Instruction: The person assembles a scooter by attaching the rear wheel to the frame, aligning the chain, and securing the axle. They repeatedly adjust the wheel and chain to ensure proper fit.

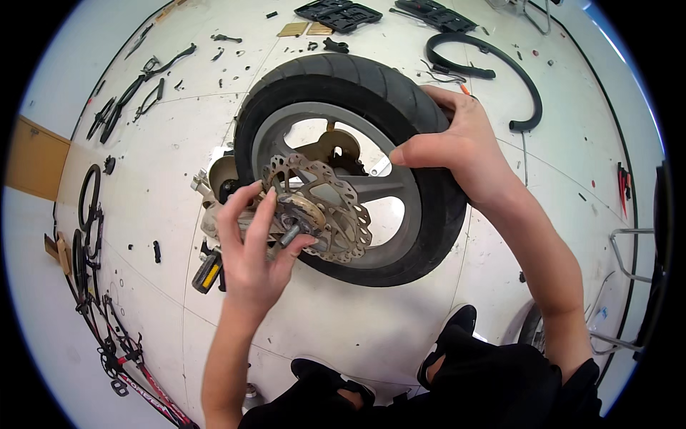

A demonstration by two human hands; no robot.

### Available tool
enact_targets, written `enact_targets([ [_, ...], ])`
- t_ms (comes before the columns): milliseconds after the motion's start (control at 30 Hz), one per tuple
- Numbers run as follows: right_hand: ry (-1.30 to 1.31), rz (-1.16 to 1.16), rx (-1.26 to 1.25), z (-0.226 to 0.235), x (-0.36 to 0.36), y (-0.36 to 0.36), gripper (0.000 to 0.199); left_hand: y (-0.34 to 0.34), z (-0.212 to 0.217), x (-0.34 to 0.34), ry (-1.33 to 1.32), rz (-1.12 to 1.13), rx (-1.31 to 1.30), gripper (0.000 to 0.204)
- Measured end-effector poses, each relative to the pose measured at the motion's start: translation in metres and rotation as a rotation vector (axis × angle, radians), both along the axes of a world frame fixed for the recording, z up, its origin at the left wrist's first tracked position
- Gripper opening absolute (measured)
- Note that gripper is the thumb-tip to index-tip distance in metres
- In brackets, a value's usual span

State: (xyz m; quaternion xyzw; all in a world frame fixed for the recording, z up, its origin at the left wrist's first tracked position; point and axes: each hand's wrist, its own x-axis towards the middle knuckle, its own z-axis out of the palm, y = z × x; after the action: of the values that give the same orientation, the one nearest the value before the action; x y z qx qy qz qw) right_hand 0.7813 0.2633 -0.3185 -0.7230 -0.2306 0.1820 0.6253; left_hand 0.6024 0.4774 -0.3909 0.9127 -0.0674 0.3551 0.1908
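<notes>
A scooter-like wheel (300, 111) with a black tyre and grey spoked rim tilts in front of me. A perforated brake disc (350, 225) sits on its near face, around a worn metal hub (304, 209). A short axle end (289, 234) sticks out toward me. My left hand (250, 250) curls its thumb and fingers about the hub and axle, closed on them. With my right hand (457, 146) I grip the tyre at its upper right, thumb on the sidewall, fingers mostly hidden behind. Behind the wheel shows a metal assembly (221, 171), partly covered.
A yellow-and-black tool (207, 272) lies just left of my left hand. Bicycle frames (136, 357) lie along the left wall. Farther off are a curved black tube (525, 79), open tool cases (339, 14) and scattered small parts. My shoes (457, 325) stand below the wheel.
</notes>
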Motion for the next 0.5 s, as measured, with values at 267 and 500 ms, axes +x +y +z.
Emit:
enact_targets([
  [267,-0.13,0.083,-0.124,-0.004,-0.012,-0.02,0.059,-0.016,-0.014,-0.027,0.017,-0.111,0.122,0.072],
  [500,-0.014,0.236,-0.229,-0.019,-0.04,-0.042,0.052,-0.042,-0.046,-0.055,-0.037,-0.279,0.249,0.034],
])
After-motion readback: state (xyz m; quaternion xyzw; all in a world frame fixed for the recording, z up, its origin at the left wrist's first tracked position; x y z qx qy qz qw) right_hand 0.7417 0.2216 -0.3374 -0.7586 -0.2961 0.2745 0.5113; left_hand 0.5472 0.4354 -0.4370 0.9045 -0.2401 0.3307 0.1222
